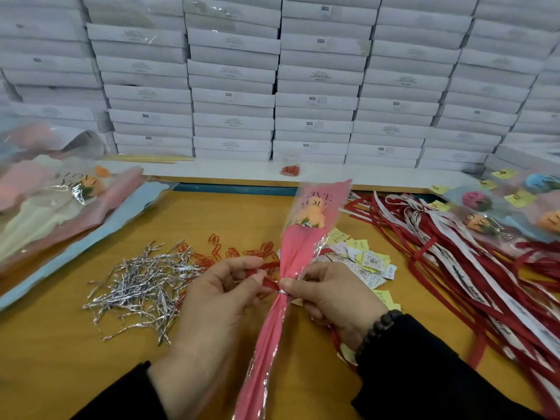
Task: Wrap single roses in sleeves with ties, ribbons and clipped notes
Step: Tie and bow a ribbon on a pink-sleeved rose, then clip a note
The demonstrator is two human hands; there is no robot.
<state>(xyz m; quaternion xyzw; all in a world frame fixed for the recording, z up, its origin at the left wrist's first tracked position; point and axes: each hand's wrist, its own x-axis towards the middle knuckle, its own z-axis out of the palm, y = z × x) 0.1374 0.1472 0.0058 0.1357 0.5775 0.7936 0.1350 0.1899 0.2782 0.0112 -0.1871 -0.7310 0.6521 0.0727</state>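
A pink sleeve (298, 250) printed "LOVE YOU" holds an orange rose (312, 218) and stands tilted over the wooden table (54, 359). A silver twist tie (282, 292) cinches the sleeve at its waist. My left hand (218, 301) pinches a red ribbon (266, 275) looped against the sleeve just above the tie. My right hand (330, 295) pinches the sleeve at the tie from the right side; a dark bead bracelet is on that wrist.
Silver twist ties (142, 280) lie piled at the left, red paper clips (239, 253) behind them. Yellow and white notes (360, 259) sit at the right of the sleeve. Red and white ribbons (454, 259) spread at the right. Finished roses (515, 213), empty sleeves (60, 204), stacked white boxes (233, 95).
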